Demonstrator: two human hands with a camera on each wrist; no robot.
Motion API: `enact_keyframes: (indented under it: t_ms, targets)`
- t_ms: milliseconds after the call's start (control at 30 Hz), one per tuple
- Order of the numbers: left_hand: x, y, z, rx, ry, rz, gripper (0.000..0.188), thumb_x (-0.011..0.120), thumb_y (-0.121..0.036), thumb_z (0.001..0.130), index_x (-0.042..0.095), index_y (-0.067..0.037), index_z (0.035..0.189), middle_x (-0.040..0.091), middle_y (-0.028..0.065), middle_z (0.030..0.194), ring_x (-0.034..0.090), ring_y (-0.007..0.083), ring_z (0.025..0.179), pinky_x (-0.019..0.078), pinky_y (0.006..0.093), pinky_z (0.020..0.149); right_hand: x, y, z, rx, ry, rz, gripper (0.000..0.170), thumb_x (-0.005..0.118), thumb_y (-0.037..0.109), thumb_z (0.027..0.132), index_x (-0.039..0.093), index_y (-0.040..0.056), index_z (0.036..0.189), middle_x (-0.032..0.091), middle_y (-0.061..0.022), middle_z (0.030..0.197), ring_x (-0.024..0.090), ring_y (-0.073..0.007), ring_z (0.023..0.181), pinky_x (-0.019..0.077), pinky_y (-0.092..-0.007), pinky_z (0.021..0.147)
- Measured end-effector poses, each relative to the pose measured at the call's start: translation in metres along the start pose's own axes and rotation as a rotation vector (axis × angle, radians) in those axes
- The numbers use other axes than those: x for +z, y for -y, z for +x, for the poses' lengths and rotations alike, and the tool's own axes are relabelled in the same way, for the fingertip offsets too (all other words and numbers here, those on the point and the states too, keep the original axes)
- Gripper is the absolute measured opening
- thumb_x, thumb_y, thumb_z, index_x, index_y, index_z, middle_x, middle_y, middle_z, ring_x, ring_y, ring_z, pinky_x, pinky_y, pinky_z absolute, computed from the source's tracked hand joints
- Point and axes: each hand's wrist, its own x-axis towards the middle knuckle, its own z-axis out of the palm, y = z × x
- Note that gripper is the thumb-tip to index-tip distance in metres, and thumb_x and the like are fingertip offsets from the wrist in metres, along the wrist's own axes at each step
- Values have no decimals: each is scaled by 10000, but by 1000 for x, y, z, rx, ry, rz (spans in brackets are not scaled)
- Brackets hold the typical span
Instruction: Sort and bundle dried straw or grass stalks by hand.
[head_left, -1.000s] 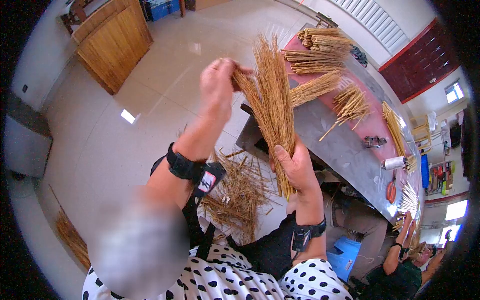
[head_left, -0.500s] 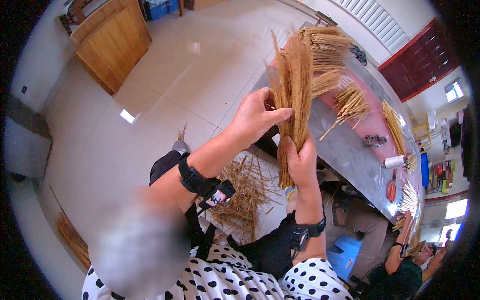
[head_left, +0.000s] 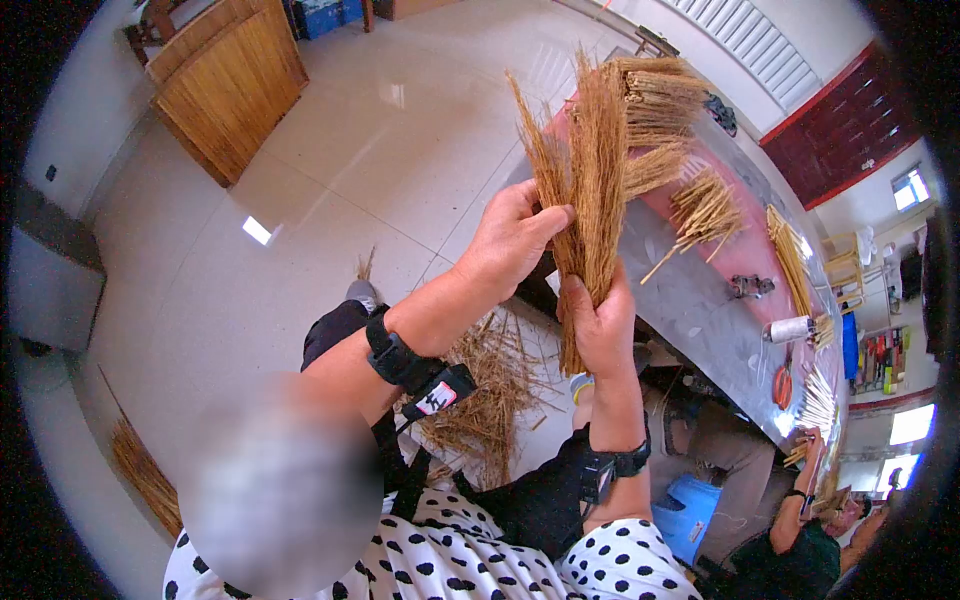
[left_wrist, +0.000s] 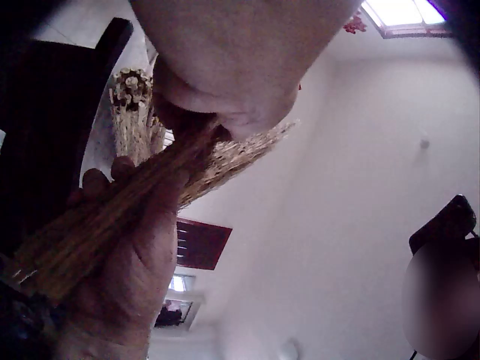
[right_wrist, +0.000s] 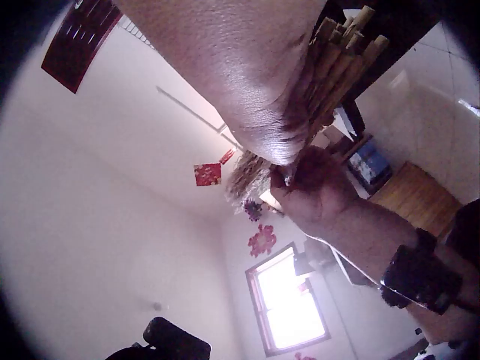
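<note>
A bundle of broomcorn straw [head_left: 600,140] stands nearly upright before me, bushy tips up. Low on its stalks, my right hand [head_left: 603,325] grips it, thumb across the front. My left hand [head_left: 512,238] pinches the bundle's left side just above, its thumb laid over the straw and its fingers partly hidden behind. Some strands on that side lean away to the left from the main bunch. In the left wrist view the straw [left_wrist: 94,232] lies across the right palm. Cut stalk ends [right_wrist: 349,49] stick out below the right hand in the right wrist view.
On the table [head_left: 665,275] at right lie several straw bundles [head_left: 665,100], a loose bunch [head_left: 705,205], a thread spool [head_left: 790,328] and red-handled scissors [head_left: 782,385]. Straw scraps [head_left: 485,390] cover the floor below. Another person [head_left: 800,535] works at the table's near right end.
My left hand has come down and right from the outer tips to the bundle's side. The bundle has shifted right and up in my right hand; its left strands now lean slightly further out.
</note>
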Motion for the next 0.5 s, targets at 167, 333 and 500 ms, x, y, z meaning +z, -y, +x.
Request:
enact_keyframes:
  t_ms: [167, 333, 500]
  targets:
    - [-1, -15, 3, 57, -262, 34, 153, 522, -94, 885, 609, 0, 968, 644, 54, 907, 601, 135, 803, 476, 276, 720, 1, 1, 0, 8, 59, -39, 356, 641, 210, 854, 507, -4, 1104, 633, -142, 950, 606, -218, 857, 472, -337, 785]
    - [-50, -40, 22, 232, -439, 10, 160, 513, -138, 895, 595, -40, 991, 609, 39, 839, 582, 113, 773, 453, 277, 644, 1, 3, -5, 96, 146, -91, 365, 653, 255, 848, 517, -11, 1057, 637, -146, 877, 613, -205, 745, 490, -330, 704]
    - [-54, -45, 20, 170, -501, 17, 250, 542, -193, 903, 531, -29, 1091, 622, 73, 934, 624, 157, 765, 492, 276, 624, -3, 8, -1, 149, 52, 179, 315, 610, 231, 889, 514, -12, 1065, 643, -101, 862, 600, -176, 680, 496, -322, 644]
